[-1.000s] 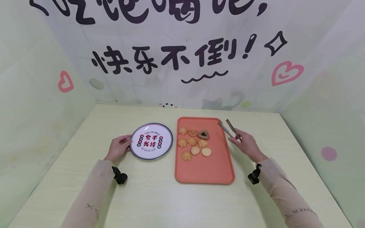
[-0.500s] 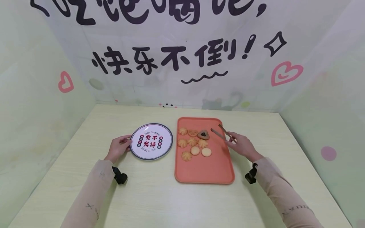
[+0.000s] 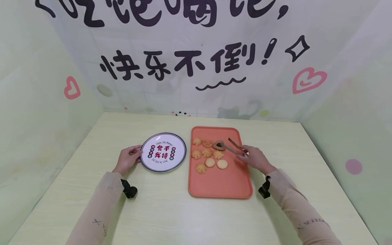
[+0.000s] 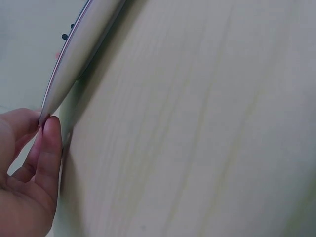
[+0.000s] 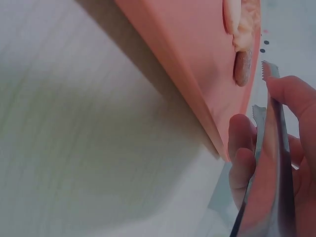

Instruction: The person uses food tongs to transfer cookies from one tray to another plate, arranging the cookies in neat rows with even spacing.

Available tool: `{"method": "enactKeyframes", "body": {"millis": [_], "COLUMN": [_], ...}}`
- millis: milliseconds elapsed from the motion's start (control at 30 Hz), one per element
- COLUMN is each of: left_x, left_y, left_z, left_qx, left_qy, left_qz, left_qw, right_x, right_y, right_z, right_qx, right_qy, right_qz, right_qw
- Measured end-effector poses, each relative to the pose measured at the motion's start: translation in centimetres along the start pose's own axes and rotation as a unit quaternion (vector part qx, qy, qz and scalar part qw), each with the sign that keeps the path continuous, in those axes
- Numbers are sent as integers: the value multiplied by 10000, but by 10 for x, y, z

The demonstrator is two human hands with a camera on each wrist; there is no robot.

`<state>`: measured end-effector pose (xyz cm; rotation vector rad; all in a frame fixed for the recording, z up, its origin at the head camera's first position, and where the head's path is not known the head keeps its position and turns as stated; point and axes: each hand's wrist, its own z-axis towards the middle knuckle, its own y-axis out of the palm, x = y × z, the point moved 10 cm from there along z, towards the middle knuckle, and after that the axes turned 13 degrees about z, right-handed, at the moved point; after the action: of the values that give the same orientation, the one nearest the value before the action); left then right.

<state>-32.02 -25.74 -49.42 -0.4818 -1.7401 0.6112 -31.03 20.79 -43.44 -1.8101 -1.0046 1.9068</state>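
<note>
My left hand [image 3: 126,159] pinches the left rim of a round white plate [image 3: 177,151] with a blue edge and red and black lettering. In the left wrist view, thumb and fingers [image 4: 48,158] meet at the rim of the plate [image 4: 81,54]. Metal tongs [image 3: 231,147] with toothed tips are in my right hand [image 3: 256,159], their arms spread apart. One tip overlaps the heart-shaped cookie [image 3: 218,146] with a dark centre in the head view. In the right wrist view, the tongs [image 5: 269,163] lie between thumb and fingers, apart from the cookie's edge [image 5: 242,66].
The orange-pink tray [image 3: 219,185] lies right of the plate, bearing several cookies: flower-shaped ones [image 3: 200,168], pale round ones [image 3: 222,164] and a smiling-face one [image 3: 207,143]. Printed walls [image 3: 183,102] border the pale wooden table [image 3: 159,211] at the back and both sides.
My right hand has moved left over the tray, bringing the tongs from its upper right edge to the heart-shaped cookie. The left hand and plate have stayed in place.
</note>
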Motion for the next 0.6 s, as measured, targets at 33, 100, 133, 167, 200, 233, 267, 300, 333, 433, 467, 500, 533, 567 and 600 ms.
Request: {"method": "enactKeyframes", "body": {"millis": [33,100,133,167,200,233,267,300,333,433,467,500,533,567,600], "left_x": [0,1,1,1,1,2,2,2,2,2,2,2,2,2,1], "left_y": [0,0,0,0,0,0,0,1,1,1,1,1,1,1,1], "left_z": [0,0,0,0,0,0,0,0,0,1,1,1,1,1,1], "left_qx": [4,10,10,15,19,20,16,14,12,17,18,22,22,19,15], "left_qy": [-3,-1,5,12,20,25,30,38,52,52,51,48,45,32,33], "left_qz": [-3,-12,-15,-10,-11,-17,-21,-16,-1,27,44,54,65,49,50], "left_qw": [10000,10000,10000,10000,10000,10000,10000,10000,10000,10000,10000,10000,10000,10000,10000], "right_x": [0,-1,-1,-2,-2,-2,-2,-3,-3,-2,-2,-2,-2,-2,-3], "right_y": [1,4,5,6,7,8,8,9,9,10,10,10,11,11,12], "right_z": [1,2,3,3,3,3,3,3,3,2,2,3,3,3,4], "right_qx": [6,2,-9,-7,-13,-13,-19,-16,-18,-48,-63,-84,-102,-112,-122], "right_qy": [-27,-48,-83,-97,-118,-127,-145,-146,-143,-123,-123,-124,-129,-131,-144], "right_qz": [-30,-52,-90,-118,-171,-206,-251,-281,-313,-367,-373,-374,-371,-360,-356], "right_qw": [10000,10000,9999,9999,9998,9997,9996,9995,9994,9992,9992,9992,9992,9992,9992]}}
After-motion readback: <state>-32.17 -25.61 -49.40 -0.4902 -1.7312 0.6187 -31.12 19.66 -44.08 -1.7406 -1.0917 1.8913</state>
